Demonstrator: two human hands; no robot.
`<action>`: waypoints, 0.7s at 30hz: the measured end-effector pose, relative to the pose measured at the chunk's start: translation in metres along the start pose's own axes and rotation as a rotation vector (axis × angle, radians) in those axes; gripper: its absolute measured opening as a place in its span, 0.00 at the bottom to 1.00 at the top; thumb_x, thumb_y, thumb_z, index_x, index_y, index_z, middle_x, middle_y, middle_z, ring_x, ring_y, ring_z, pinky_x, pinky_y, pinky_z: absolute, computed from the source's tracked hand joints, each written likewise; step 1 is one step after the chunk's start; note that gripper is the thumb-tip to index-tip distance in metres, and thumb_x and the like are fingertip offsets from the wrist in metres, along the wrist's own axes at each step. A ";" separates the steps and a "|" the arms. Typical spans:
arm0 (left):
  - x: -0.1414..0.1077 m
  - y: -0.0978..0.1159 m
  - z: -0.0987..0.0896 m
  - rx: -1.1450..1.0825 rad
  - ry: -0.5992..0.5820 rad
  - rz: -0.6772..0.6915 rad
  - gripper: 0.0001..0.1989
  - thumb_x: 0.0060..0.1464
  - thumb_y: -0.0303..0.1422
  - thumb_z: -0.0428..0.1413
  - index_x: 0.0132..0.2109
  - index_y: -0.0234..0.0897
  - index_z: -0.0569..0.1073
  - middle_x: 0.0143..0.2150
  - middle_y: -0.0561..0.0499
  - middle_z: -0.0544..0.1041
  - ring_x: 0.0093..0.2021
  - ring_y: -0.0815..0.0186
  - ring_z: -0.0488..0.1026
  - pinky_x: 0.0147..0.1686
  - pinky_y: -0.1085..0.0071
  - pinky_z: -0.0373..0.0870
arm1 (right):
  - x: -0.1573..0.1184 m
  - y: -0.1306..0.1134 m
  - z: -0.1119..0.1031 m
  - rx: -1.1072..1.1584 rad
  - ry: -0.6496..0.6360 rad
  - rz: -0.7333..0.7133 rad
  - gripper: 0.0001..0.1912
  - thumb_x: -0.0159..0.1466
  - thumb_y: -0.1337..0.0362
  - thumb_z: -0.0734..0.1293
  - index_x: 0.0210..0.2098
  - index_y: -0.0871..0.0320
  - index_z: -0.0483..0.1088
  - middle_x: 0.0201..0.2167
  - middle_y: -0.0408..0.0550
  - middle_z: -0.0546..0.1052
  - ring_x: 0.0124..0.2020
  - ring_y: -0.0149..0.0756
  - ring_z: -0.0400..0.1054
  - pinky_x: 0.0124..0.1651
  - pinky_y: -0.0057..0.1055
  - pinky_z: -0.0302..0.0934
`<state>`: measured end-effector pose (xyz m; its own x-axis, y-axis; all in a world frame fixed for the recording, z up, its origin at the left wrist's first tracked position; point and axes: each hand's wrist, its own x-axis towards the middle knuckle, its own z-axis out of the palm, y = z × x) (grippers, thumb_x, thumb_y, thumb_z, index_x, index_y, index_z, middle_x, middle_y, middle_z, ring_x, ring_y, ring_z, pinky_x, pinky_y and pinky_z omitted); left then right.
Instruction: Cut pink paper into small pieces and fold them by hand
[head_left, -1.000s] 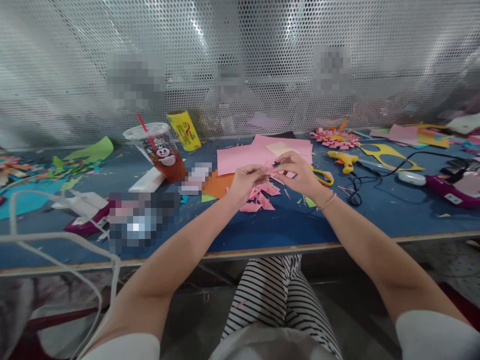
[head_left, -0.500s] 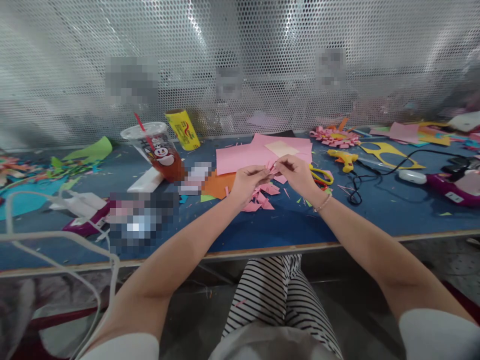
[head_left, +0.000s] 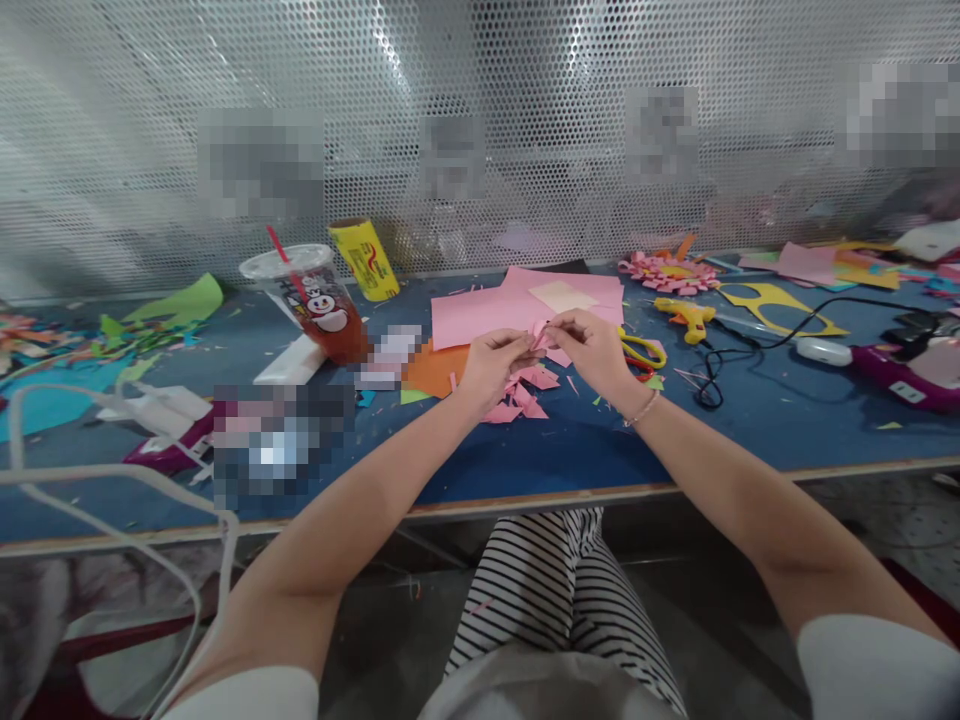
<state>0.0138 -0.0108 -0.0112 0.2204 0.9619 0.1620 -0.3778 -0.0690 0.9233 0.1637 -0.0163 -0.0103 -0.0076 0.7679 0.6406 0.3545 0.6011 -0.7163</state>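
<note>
Between my two hands is a small pink paper strip (head_left: 538,333), bent or folded. My left hand (head_left: 499,360) is closed, pinching it from the left. From the right, my right hand (head_left: 589,345) pinches the same piece, its fingertips almost meeting the left ones. Just below them on the table lies a little pile of folded pink paper pieces (head_left: 525,395). Pink paper sheets (head_left: 472,318) lie behind my hands, with a cream piece (head_left: 564,296) on top. Scissors with yellow handles (head_left: 645,350) sit beside my right hand, partly hidden by it.
A plastic cup of red drink (head_left: 330,310) and a yellow tube (head_left: 365,262) stand on the left. Right of my hands are a yellow glue gun (head_left: 686,317), its black cord, and a pink paper flower (head_left: 667,272). White cables (head_left: 120,480) cross the left front edge. A perforated metal screen (head_left: 525,120) rises behind.
The pink strip between my fingers, whose ends stood apart before, now looks bent over into a fold or loop. My hands have hardly moved.
</note>
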 end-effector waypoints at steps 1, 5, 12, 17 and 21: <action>0.000 0.000 0.000 0.007 -0.003 0.006 0.11 0.36 0.33 0.63 0.28 0.32 0.73 0.25 0.52 0.74 0.28 0.66 0.75 0.36 0.68 0.71 | 0.000 0.000 0.000 -0.010 0.005 -0.001 0.08 0.57 0.59 0.63 0.29 0.58 0.70 0.25 0.44 0.73 0.25 0.28 0.65 0.30 0.28 0.60; 0.001 -0.001 -0.001 0.033 0.002 0.006 0.12 0.35 0.33 0.63 0.29 0.31 0.73 0.25 0.52 0.74 0.28 0.67 0.75 0.36 0.68 0.71 | -0.001 -0.001 -0.001 -0.045 0.013 0.000 0.08 0.57 0.60 0.63 0.29 0.58 0.70 0.25 0.44 0.73 0.25 0.29 0.65 0.30 0.28 0.60; 0.003 -0.004 -0.002 0.049 0.000 0.022 0.13 0.35 0.34 0.64 0.29 0.31 0.73 0.25 0.51 0.75 0.28 0.68 0.75 0.35 0.71 0.71 | -0.001 -0.002 0.000 -0.014 0.012 0.023 0.08 0.57 0.61 0.63 0.29 0.59 0.69 0.25 0.44 0.73 0.25 0.29 0.66 0.30 0.28 0.60; 0.002 -0.004 0.000 0.071 0.017 0.045 0.14 0.35 0.36 0.64 0.29 0.31 0.73 0.26 0.51 0.75 0.29 0.67 0.75 0.36 0.69 0.71 | -0.001 0.001 0.002 0.047 0.021 0.070 0.08 0.56 0.60 0.63 0.29 0.59 0.68 0.25 0.44 0.73 0.27 0.29 0.67 0.31 0.29 0.63; 0.001 -0.005 0.000 0.069 0.022 0.050 0.14 0.34 0.36 0.64 0.28 0.31 0.73 0.25 0.51 0.75 0.29 0.68 0.75 0.37 0.67 0.71 | 0.000 0.003 0.003 0.081 0.012 0.084 0.10 0.55 0.59 0.65 0.32 0.60 0.69 0.26 0.45 0.73 0.26 0.29 0.67 0.32 0.29 0.63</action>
<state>0.0161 -0.0094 -0.0154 0.1830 0.9622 0.2019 -0.3252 -0.1346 0.9360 0.1614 -0.0138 -0.0130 0.0305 0.8141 0.5800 0.2764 0.5507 -0.7876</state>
